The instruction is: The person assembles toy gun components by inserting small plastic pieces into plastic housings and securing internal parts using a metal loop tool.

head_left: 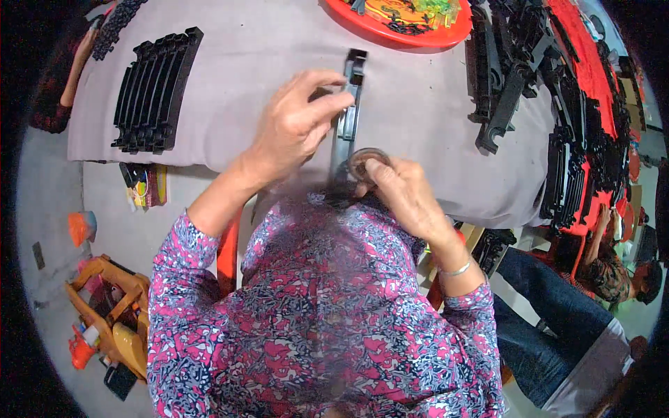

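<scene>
A long narrow black plastic part lies at the table's near edge, pointing away from me, its near end close to my shirt. My left hand is at its left side with bent fingers; the thumb overlaps the part and the index fingertip meets its left edge. In my right hand is a round dark brown disc or ring, pinched with the thumb on top. The disc is held right beside the part's near half. Its exact kind is unclear, and my right fingers are partly hidden underneath.
Several similar black parts lie side by side at left. A red round tray with small yellow and black pieces sits at the far side. More black parts are piled at right. Another person's arm shows at far left; people are at right.
</scene>
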The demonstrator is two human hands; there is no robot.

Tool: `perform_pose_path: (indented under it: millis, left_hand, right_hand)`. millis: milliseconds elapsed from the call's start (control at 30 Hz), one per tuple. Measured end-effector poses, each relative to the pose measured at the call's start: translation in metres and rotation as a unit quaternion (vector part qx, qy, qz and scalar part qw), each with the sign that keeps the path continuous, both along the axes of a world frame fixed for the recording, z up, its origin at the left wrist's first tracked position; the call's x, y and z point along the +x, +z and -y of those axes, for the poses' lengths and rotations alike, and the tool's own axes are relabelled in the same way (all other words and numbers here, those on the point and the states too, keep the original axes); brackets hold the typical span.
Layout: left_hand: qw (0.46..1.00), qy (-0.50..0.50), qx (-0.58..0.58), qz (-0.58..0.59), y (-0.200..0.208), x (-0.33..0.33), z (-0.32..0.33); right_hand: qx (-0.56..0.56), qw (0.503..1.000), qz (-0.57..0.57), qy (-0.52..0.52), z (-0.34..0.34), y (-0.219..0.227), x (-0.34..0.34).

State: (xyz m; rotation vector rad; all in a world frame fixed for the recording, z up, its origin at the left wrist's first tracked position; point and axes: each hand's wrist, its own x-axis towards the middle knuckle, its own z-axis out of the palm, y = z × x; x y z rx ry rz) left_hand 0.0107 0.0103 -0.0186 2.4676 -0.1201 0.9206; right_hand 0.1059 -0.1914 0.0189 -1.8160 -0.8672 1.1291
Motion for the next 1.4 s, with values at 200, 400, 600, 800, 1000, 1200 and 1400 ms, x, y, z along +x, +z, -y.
perform_pose_path:
  millis: [200,400,600,800,1000,1200,1400]
  left_hand:
    - [0.939,0.047,-0.294,-0.172,0.019,-0.014,0.014]
    - [0.961,0.063,-0.163,-0.214,0.018,-0.016,0.016]
    - [0.97,0.021,-0.097,-0.22,0.022,-0.014,0.018]
    - [0.981,0.003,-0.07,-0.182,0.018,-0.012,0.018]
    - [0.984,0.058,-0.044,-0.163,0.023,-0.016,0.031]
    - [0.996,0.063,0.016,-0.068,0.004,-0.018,0.04]
    - [0.991,0.088,0.021,-0.1,-0.002,-0.019,0.042]
  right_hand:
    - [0.009,0.994,-0.112,0.011,-0.021,-0.006,-0.022]
    - [-0.034,0.972,-0.197,-0.127,-0.006,0.009,-0.004]
    - [0.415,0.783,-0.43,-0.172,0.002,0.027,0.051]
    - [0.5,0.729,-0.447,-0.135,-0.031,0.023,0.069]
    - [0.49,0.727,-0.455,-0.154,-0.036,0.003,0.064]
    - [0.481,0.751,-0.425,-0.157,-0.036,-0.004,0.059]
    - [0.47,0.758,-0.415,-0.178,-0.04,-0.007,0.057]
